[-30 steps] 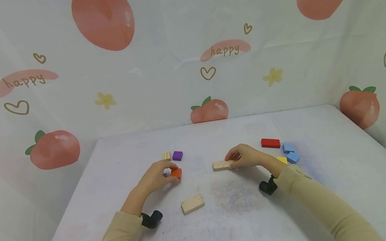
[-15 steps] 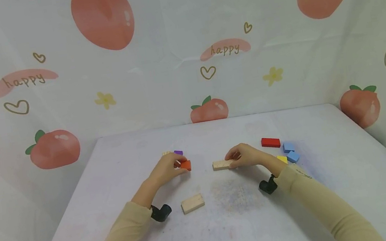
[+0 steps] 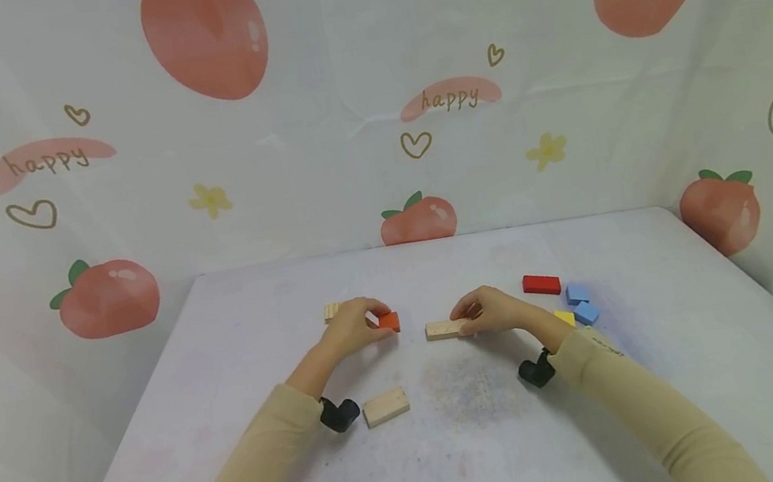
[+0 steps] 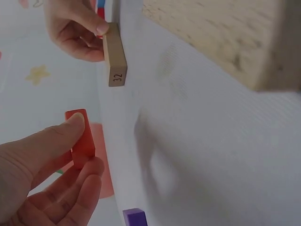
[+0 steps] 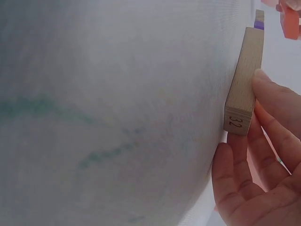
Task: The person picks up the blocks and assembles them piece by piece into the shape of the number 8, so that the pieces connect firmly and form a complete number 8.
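Within left hand, orange block; right, plank

Narrow gap between orange block and numbered block, wider lane between sleeves, wooden plank at its left edge.

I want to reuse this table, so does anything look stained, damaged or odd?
Yes: the pale tabletop has a grey-brown smudge on the near side of the wooden block marked 32, and a green streak shows in the right wrist view. Both stand out against the pale surface. Nothing else looks clearly amiss.
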The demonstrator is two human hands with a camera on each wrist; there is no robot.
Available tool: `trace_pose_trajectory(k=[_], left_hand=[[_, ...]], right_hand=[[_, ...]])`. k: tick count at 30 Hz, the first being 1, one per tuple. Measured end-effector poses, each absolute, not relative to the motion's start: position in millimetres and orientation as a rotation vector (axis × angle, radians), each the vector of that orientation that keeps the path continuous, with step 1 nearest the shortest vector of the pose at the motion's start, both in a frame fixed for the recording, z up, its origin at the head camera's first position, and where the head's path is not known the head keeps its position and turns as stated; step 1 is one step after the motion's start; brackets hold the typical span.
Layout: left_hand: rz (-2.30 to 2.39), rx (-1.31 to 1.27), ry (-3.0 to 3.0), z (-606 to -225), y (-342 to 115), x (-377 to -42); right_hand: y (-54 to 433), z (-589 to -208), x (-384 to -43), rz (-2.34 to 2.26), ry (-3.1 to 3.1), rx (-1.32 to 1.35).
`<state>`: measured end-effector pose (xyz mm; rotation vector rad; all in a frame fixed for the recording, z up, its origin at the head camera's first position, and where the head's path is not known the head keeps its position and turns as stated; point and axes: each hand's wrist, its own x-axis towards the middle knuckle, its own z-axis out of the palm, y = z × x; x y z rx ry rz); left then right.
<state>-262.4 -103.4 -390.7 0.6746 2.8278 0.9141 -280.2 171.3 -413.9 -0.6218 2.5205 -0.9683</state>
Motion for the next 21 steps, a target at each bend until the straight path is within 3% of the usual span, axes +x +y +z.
trace_pose_trajectory(k=[21], left_hand=[[0.907, 0.742, 2.817, -395, -78, -279]], right_hand=[[169, -414, -281, -0.963, 2.521, -0.54]])
